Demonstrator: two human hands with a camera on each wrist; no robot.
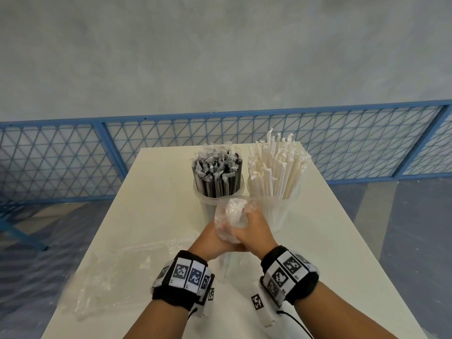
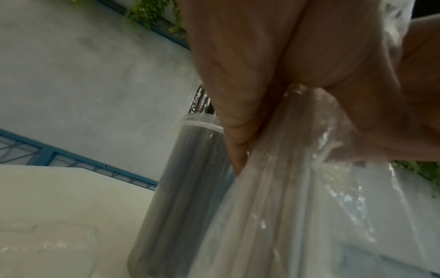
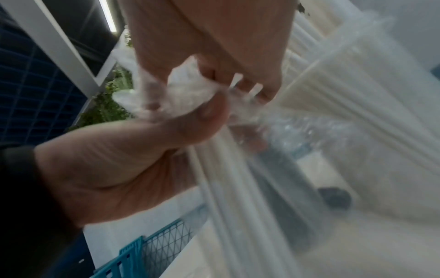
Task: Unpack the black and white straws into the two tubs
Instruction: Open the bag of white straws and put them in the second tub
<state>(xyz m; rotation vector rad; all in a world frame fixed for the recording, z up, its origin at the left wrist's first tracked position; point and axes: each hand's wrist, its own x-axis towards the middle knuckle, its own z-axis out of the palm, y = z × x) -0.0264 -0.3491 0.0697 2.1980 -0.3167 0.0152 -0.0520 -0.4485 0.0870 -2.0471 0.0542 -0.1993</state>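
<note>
Over white table [image 1: 342, 241], both hands' grip encloses bagged white straws [image 1: 232, 211].

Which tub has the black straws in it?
The left tub holds the black straws. The tub beside it on the right is full of white straws.

Two tubs side by side at far table [image 1: 330, 228] end: left tub [image 1: 208, 206], right tub [image 1: 281, 216]. Held straw pack [image 1: 230, 218] before them. Empty wrapper [image 1: 110, 277] lies near-left on table.

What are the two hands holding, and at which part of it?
Both hold one clear plastic bag of white straws, standing upright on the table. The left hand and right hand grip it near its top end.
</note>
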